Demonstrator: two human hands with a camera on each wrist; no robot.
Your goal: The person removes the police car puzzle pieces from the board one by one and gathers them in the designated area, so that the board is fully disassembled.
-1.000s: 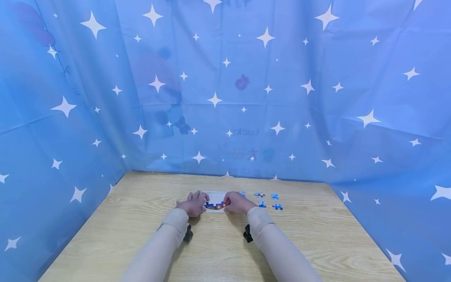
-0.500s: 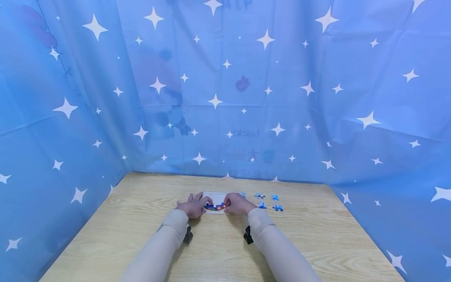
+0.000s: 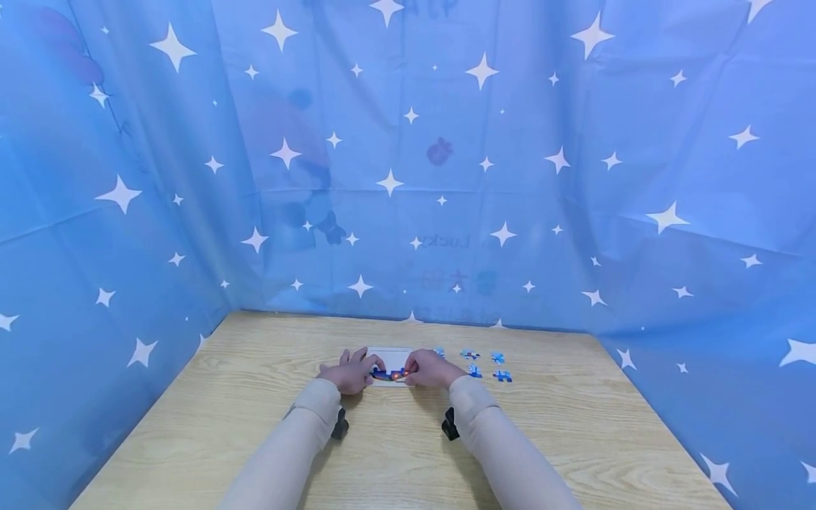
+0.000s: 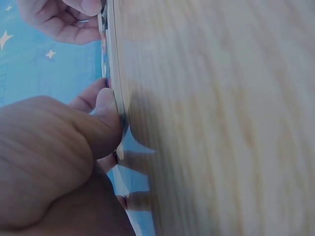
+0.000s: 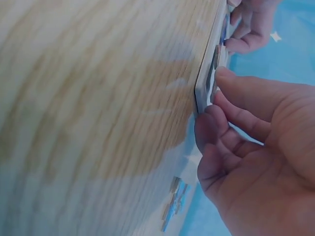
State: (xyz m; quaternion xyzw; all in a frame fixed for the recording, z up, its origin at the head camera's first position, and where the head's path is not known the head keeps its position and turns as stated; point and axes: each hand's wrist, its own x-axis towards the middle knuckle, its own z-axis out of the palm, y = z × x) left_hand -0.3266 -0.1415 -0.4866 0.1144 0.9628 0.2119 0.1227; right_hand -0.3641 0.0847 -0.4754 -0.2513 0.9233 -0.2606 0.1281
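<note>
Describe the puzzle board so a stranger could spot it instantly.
On the wooden table, look between the left hand and right hand. The white puzzle board lies flat there, partly filled; unlike the loose blue pieces to its right, it is one large rectangle.

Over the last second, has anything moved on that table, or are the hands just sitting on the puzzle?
Hardly anything. The right hand has crept slightly leftward along the near edge of the white puzzle board, fingertips on the assembled pieces. The left hand stays resting on the board's left end. The board and the loose pieces to its right lie where they were.
</note>
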